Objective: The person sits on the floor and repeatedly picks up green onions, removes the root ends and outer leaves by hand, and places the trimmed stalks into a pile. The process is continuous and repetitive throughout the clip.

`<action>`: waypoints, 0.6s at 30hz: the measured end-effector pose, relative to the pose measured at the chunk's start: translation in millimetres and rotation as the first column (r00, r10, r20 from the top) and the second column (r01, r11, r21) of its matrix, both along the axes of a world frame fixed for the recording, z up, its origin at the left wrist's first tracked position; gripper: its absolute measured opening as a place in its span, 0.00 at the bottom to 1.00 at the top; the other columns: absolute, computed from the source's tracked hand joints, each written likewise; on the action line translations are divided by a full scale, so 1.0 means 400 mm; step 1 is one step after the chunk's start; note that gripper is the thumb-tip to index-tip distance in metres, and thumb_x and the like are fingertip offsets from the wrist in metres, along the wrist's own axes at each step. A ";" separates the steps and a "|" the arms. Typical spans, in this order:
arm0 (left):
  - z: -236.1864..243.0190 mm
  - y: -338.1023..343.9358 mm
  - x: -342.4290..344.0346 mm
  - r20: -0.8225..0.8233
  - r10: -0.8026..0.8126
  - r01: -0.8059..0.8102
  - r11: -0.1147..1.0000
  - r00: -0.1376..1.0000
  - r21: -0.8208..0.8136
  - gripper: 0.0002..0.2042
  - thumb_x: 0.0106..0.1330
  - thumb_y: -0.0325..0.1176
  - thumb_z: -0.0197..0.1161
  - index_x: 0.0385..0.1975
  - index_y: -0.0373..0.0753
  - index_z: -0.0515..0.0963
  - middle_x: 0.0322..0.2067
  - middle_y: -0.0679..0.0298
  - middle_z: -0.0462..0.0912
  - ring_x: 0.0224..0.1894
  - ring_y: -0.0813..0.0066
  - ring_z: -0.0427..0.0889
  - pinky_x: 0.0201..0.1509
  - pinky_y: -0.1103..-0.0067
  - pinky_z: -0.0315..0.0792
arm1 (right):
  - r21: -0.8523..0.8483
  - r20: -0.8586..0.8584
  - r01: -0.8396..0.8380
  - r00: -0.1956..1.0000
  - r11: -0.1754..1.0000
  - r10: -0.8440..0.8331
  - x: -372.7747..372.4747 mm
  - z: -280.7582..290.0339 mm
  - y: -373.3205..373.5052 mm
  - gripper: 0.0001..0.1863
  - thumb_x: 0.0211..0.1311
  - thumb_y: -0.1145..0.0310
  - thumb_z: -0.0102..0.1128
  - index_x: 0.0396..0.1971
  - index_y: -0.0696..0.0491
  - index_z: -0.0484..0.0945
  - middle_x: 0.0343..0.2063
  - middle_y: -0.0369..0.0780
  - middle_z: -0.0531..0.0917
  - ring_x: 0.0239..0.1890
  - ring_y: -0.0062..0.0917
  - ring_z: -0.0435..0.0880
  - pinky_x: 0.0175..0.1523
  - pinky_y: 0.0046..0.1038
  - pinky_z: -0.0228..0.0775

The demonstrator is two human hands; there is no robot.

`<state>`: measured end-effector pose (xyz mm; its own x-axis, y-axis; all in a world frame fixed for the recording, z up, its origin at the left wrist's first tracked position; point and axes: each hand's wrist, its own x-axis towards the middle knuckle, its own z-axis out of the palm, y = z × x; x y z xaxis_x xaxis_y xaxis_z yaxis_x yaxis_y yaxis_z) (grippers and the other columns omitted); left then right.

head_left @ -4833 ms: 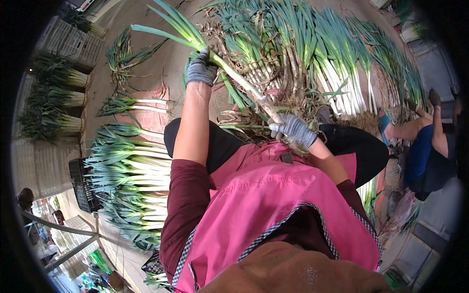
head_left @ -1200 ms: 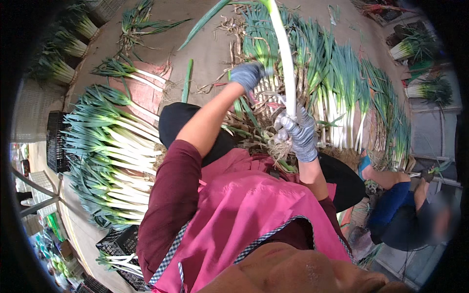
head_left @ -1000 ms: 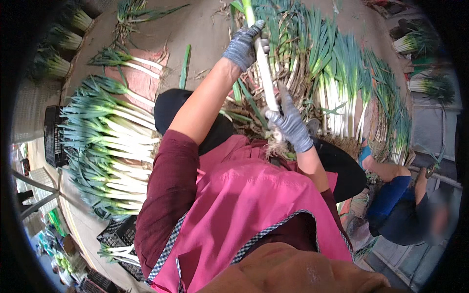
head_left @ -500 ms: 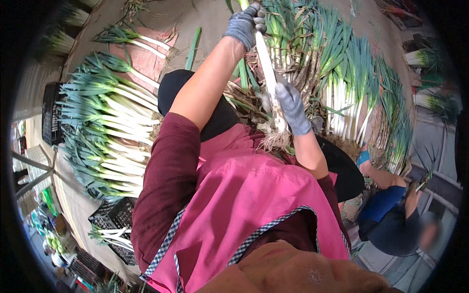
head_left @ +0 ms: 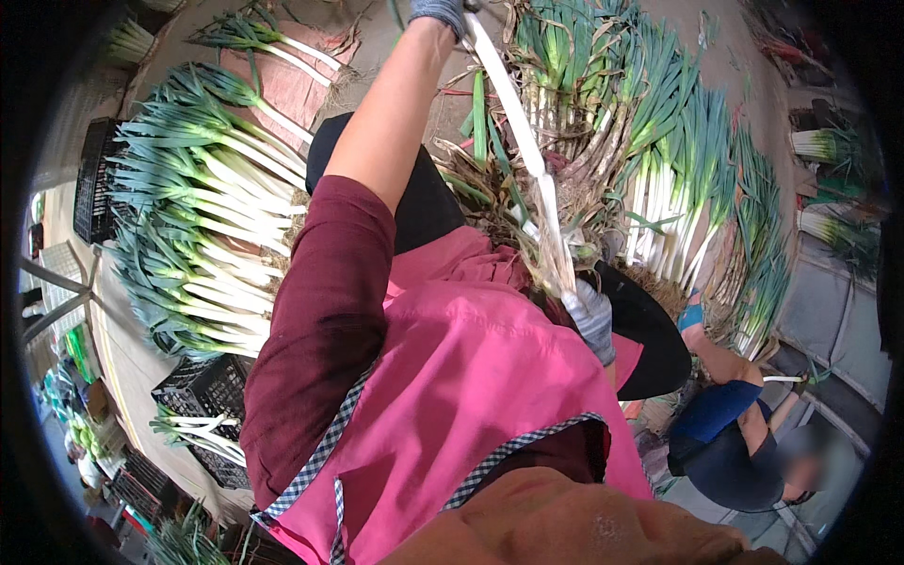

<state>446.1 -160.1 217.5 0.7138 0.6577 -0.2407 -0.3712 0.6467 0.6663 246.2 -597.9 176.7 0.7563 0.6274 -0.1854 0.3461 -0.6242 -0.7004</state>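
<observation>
My left hand [head_left: 437, 13], in a striped grey glove, is closed round a white leek [head_left: 504, 80] at the top edge. My right hand [head_left: 590, 319], gloved too, is closed on a pale strip of outer leaf [head_left: 556, 250] pulled down along the leek's lower part, low beside my black-clad knee [head_left: 645, 330]. Between my legs, under the leek, lie loose dry leaves and trimmed green pieces [head_left: 478, 179]. Upright-pointing untrimmed leeks [head_left: 556, 56] lie beyond them.
Cleaned leeks [head_left: 202, 217] lie in rows at left, beside black crates [head_left: 202, 424]. More leeks [head_left: 673, 226] lie at right. A co-worker [head_left: 716, 443] in dark clothing sits low at right, holding a leek. A metal frame [head_left: 55, 301] stands at far left.
My left hand has moved up toward the top edge with the leek. My right hand has moved down toward my lap, drawing the outer layer away from the white shank.
</observation>
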 end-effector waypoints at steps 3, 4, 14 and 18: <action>-0.028 0.066 0.022 -0.005 0.059 -0.059 0.998 0.998 0.027 0.04 0.59 0.34 0.51 0.24 0.46 0.64 0.12 0.70 0.66 0.09 0.82 0.61 0.09 0.86 0.56 | -0.202 -0.012 -0.022 1.000 0.979 0.020 -0.013 -0.010 -0.070 0.18 0.47 0.62 0.55 0.41 0.48 0.70 0.29 0.45 0.76 0.27 0.40 0.75 0.34 0.36 0.67; -0.033 0.076 0.021 -0.034 0.083 -0.080 0.994 0.996 0.077 0.04 0.59 0.34 0.52 0.26 0.46 0.64 0.12 0.70 0.66 0.09 0.81 0.61 0.09 0.85 0.57 | -0.307 -0.007 0.017 1.000 0.951 -0.020 -0.011 0.000 -0.076 0.20 0.47 0.60 0.55 0.42 0.48 0.69 0.30 0.46 0.76 0.27 0.41 0.75 0.35 0.36 0.67; -0.013 -0.076 -0.020 0.012 -0.146 0.147 0.987 0.989 -0.072 0.06 0.54 0.34 0.57 0.21 0.43 0.68 0.13 0.67 0.69 0.10 0.77 0.65 0.11 0.81 0.61 | 0.305 0.088 0.105 0.987 0.947 -0.138 0.161 0.110 0.359 0.23 0.50 0.64 0.56 0.46 0.56 0.65 0.32 0.41 0.76 0.32 0.20 0.75 0.36 0.23 0.67; 0.095 -0.254 -0.138 -0.082 -0.078 0.109 0.862 0.994 0.495 0.09 0.51 0.30 0.57 0.31 0.37 0.70 0.15 0.66 0.70 0.12 0.80 0.68 0.10 0.85 0.64 | 0.344 0.218 0.236 0.922 0.909 -0.321 0.186 0.013 0.459 0.18 0.45 0.63 0.61 0.34 0.58 0.71 0.21 0.40 0.76 0.19 0.24 0.74 0.25 0.26 0.67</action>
